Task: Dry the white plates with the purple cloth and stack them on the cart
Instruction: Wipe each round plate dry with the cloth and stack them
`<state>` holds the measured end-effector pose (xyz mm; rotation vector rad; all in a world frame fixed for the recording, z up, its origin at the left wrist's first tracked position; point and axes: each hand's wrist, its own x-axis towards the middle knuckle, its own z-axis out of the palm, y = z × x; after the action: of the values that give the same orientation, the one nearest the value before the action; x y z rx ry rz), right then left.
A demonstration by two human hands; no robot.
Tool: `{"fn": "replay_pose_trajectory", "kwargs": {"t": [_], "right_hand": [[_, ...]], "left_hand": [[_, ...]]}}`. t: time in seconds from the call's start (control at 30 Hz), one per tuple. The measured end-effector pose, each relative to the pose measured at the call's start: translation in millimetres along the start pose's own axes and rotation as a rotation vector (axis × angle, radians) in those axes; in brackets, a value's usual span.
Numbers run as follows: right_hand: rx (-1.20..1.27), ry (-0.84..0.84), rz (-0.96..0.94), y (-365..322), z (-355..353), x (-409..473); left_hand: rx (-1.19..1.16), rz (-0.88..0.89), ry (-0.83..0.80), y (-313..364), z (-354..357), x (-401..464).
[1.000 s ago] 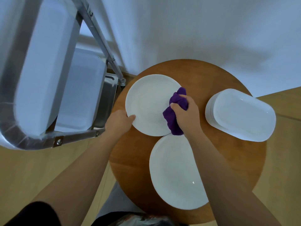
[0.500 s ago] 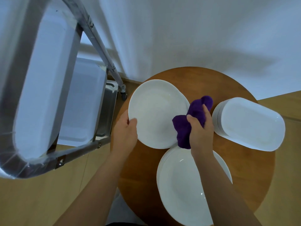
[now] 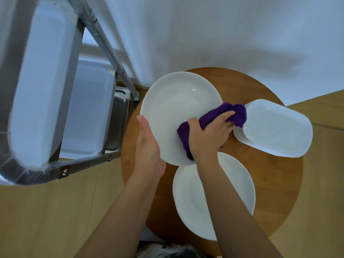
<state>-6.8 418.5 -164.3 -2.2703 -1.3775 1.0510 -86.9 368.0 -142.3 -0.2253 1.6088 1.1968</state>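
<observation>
Head view: L hand (image 3: 147, 146) fingers hidden under plate (image 3: 178, 108) edge, grip unclear; R hand (image 3: 208, 135) clutches cloth (image 3: 236, 112) on plate.

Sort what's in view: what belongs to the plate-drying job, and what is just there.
Job: round plate held by left hand; purple cloth gripped by right hand; second round plate; oblong plate stack; cart.

Just there: round table; wall; floor.
</observation>
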Motion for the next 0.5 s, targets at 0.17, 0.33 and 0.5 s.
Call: {"fn": "replay_pose_trajectory", "kwargs": {"t": [0.17, 0.33, 0.5], "right_hand": [[-0.144, 0.172, -0.209, -22.4, -15.5, 0.3], [-0.170, 0.150, -0.705, -10.4, -23.9, -40.8], [-0.044, -0.262, -0.922, 38.2, -52.4, -70.7]], "left_hand": [[-0.020, 0.031, -0.077, -14.1, 5.6, -46.0], [-0.014, 0.103, -0.132, -32.8, 12.7, -73.4], [-0.154, 0.188, -0.268, -42.4, 11.4, -96.8]]}}
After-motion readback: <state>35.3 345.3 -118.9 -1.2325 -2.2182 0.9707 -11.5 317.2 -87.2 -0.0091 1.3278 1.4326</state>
